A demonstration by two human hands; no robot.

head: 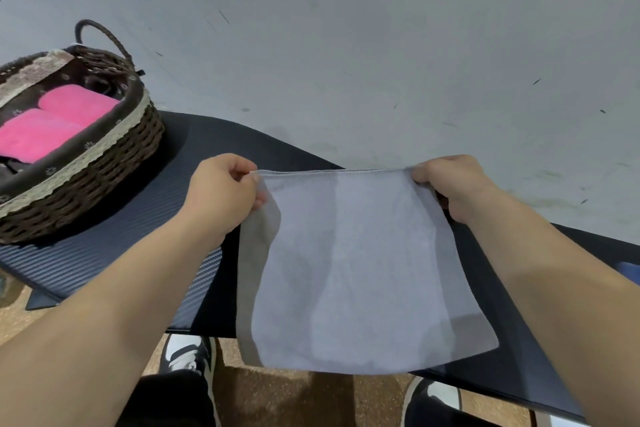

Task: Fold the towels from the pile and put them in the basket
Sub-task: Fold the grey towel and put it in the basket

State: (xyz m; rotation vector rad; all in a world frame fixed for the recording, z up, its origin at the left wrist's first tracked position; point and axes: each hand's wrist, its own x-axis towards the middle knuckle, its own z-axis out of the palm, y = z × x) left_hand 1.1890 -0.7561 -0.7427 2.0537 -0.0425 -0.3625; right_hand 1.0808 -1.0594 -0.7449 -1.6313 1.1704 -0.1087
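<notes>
We hold a pale grey towel (353, 270) up by its top corners over the dark surface (114, 239). The fingers of our left hand (221, 194) are curled and pinch the left corner, and those of our right hand (453, 187) pinch the right one. The towel hangs spread, its lower edge seemingly past the surface's near edge. Well to the left stands the wicker basket (104, 149), with two folded pink towels (52, 135) inside

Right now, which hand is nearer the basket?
Left. The left hand pinches the towel at its top corner on the basket's side, just right of the basket. The right hand grips the opposite top corner, across the towel and farther away.
</notes>
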